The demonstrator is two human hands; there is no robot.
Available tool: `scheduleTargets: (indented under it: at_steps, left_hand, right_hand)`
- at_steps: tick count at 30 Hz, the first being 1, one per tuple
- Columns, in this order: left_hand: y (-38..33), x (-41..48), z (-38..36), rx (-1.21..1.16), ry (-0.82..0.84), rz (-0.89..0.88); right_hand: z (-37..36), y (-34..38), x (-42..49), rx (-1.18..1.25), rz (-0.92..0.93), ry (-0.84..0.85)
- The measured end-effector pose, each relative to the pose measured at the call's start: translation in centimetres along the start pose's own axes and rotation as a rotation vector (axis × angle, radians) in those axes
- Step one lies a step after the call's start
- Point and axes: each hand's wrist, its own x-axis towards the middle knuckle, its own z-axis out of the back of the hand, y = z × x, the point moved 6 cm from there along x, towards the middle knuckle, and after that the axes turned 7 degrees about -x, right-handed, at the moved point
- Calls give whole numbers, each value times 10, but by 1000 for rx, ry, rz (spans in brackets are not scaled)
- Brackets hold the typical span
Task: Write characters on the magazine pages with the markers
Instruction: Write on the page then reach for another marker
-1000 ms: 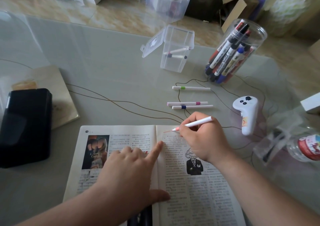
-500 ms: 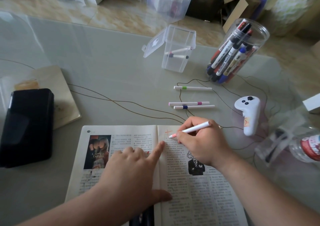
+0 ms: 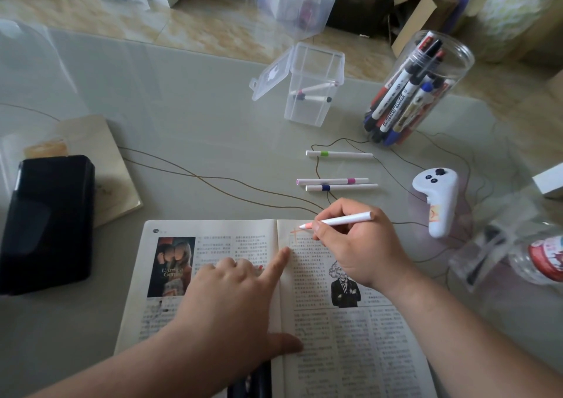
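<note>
Tip of marker (image 3: 341,220) moved up to pink cross (image 3: 295,231), right hand (image 3: 359,245) pinching it, left hand (image 3: 231,303) pressing magazine (image 3: 350,336)

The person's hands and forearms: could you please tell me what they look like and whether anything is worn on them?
Both the left hand and the right hand are bare, with no gloves, rings or wristbands visible. The forearms are bare too; no sleeve shows in the frame.

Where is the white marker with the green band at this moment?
In the head view, the green-banded marker lies on the table, right of centre, between the marker jar and the pink-banded marker.
</note>
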Motion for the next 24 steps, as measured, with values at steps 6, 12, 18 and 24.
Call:
scheduleTargets:
  at_steps: [6, 12, 18, 24]
  left_hand:
    - [0, 0, 0, 1, 11, 1]
    - [-1, 1, -1, 5, 12, 2]
    - [1, 1, -1, 13, 1, 10]
    - [1, 2, -1, 12, -6, 7]
  right_hand:
    - [-2, 1, -2, 10, -10, 27]
    - [1, -3, 0, 28, -68, 32]
    - [3, 0, -1, 75, -37, 51]
    - [-1, 5, -5, 42, 6, 94]
